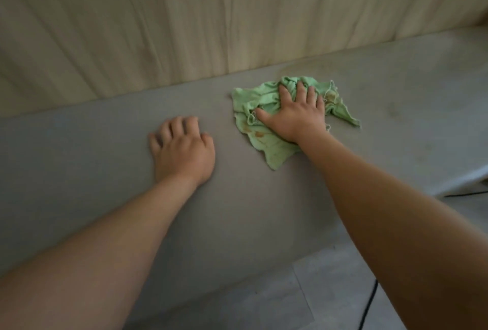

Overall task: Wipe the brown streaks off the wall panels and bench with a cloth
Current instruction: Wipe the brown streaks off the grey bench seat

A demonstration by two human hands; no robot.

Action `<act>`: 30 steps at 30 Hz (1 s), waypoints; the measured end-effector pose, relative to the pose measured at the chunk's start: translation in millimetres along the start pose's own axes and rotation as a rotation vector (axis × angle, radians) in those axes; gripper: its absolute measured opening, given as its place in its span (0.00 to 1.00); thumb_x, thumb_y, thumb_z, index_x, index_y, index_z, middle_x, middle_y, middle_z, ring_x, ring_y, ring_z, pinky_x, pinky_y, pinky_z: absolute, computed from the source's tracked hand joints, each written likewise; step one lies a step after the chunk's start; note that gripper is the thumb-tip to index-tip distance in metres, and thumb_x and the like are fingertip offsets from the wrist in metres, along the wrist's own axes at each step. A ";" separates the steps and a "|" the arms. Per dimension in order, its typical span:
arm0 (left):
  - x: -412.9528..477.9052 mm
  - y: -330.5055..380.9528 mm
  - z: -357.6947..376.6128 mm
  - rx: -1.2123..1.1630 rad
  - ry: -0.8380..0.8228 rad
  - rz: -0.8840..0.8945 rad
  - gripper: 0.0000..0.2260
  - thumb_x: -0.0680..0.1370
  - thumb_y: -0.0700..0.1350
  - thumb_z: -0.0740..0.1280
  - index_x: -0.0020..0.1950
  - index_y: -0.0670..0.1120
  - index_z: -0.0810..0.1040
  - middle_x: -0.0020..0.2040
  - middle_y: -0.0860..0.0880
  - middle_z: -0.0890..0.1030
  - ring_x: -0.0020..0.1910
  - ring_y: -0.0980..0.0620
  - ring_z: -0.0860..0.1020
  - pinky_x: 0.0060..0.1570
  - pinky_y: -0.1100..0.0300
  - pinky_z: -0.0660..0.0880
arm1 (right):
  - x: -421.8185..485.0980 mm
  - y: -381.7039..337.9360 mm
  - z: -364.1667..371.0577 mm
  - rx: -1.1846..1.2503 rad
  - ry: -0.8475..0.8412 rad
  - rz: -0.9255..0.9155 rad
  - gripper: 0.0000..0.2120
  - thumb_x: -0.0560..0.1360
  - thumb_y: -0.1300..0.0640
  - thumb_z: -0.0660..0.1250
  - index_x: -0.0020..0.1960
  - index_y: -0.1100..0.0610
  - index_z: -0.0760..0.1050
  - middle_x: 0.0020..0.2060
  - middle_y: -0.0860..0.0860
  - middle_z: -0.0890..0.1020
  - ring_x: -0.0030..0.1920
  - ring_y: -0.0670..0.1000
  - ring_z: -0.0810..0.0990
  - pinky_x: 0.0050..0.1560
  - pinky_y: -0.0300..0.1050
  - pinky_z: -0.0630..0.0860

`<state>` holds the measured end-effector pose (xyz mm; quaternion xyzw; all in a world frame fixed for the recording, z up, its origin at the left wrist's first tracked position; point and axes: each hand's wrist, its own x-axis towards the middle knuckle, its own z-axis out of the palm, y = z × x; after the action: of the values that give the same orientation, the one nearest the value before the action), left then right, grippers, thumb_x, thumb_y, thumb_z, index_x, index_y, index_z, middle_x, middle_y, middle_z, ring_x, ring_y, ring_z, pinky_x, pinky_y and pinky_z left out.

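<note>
Head view. Right hand (293, 116): palm down on the green cloth (253, 100), fingers spread and pressing flat, fingertips sunk into the bunched folds; not clenched, no pinch visible. The cloth lies crumpled on the grey surface (105, 145), spreading out on both sides of the right hand and back toward the wrist. Brown stains (260, 133) show on the cloth just beside the thumb side of the right hand, and more near the little-finger side.

Left hand (182, 147): released, holding nothing, palm down on the bare surface, fingers loosely bent. It is apart from the cloth, to the left of the right hand and nearer the person.

Surface: grey, matte, with faint darker smudging beyond and to the right of the right hand, toward the wall. Pale wood-grain wall panels (158, 26) rise from the far edge of the surface, past both hands. Grey floor (264, 303) shows below the near edge, between the forearms. A black cable (369, 303) runs across the floor beside the right forearm.
</note>
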<state>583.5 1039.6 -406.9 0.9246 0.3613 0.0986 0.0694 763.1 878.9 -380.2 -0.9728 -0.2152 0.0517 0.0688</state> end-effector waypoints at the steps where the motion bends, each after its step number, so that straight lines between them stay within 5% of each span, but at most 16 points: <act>1: -1.4 -0.3 2.2 0.007 0.026 0.009 0.20 0.82 0.54 0.53 0.73 0.51 0.69 0.75 0.46 0.69 0.75 0.42 0.63 0.75 0.39 0.58 | 16.8 0.5 -2.6 -0.005 -0.001 -0.002 0.55 0.67 0.16 0.45 0.85 0.46 0.46 0.84 0.57 0.45 0.83 0.61 0.41 0.81 0.61 0.41; 10: -4.4 -0.5 10.9 0.069 0.153 0.036 0.21 0.79 0.55 0.55 0.69 0.49 0.73 0.71 0.44 0.73 0.72 0.40 0.67 0.71 0.36 0.62 | 131.8 -14.7 -12.5 0.026 0.040 0.193 0.59 0.69 0.18 0.47 0.84 0.58 0.41 0.83 0.63 0.47 0.83 0.64 0.43 0.81 0.63 0.42; 14: -4.0 0.6 11.2 0.082 0.155 0.025 0.21 0.80 0.54 0.56 0.69 0.49 0.73 0.71 0.45 0.73 0.73 0.40 0.67 0.71 0.34 0.61 | 123.7 -53.3 -6.6 0.048 0.104 0.245 0.44 0.78 0.32 0.52 0.82 0.63 0.56 0.80 0.67 0.58 0.81 0.67 0.53 0.79 0.64 0.50; 18: -5.4 1.7 9.8 0.064 0.144 0.021 0.21 0.79 0.54 0.56 0.69 0.50 0.73 0.72 0.45 0.73 0.73 0.40 0.67 0.71 0.34 0.60 | 88.9 -98.8 6.2 0.109 0.178 -0.107 0.22 0.80 0.50 0.58 0.71 0.57 0.71 0.68 0.61 0.74 0.69 0.64 0.71 0.69 0.56 0.67; 21: -5.2 1.8 10.0 0.046 0.145 0.018 0.21 0.80 0.54 0.55 0.69 0.50 0.73 0.72 0.45 0.72 0.73 0.40 0.66 0.71 0.33 0.60 | 71.3 -100.0 6.1 0.132 0.040 -0.497 0.23 0.79 0.56 0.61 0.74 0.56 0.71 0.69 0.59 0.73 0.70 0.62 0.71 0.69 0.51 0.67; 23: -5.3 1.3 10.3 0.031 0.151 0.022 0.20 0.80 0.54 0.55 0.69 0.49 0.73 0.72 0.45 0.73 0.73 0.40 0.67 0.71 0.33 0.60 | 76.3 -75.3 -1.4 0.124 -0.027 -0.582 0.26 0.81 0.55 0.61 0.79 0.56 0.66 0.76 0.58 0.69 0.76 0.59 0.67 0.75 0.47 0.61; 30: -4.1 -0.3 11.5 0.043 0.128 0.014 0.21 0.79 0.54 0.55 0.69 0.50 0.73 0.72 0.45 0.72 0.73 0.39 0.66 0.71 0.34 0.60 | 107.1 5.5 -17.9 -0.056 0.020 0.071 0.39 0.79 0.32 0.45 0.84 0.51 0.53 0.84 0.56 0.51 0.83 0.60 0.48 0.82 0.59 0.47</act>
<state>583.1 1036.4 -418.7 0.9201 0.3607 0.1503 0.0257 864.4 917.6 -371.1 -0.9818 -0.1814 0.0385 0.0418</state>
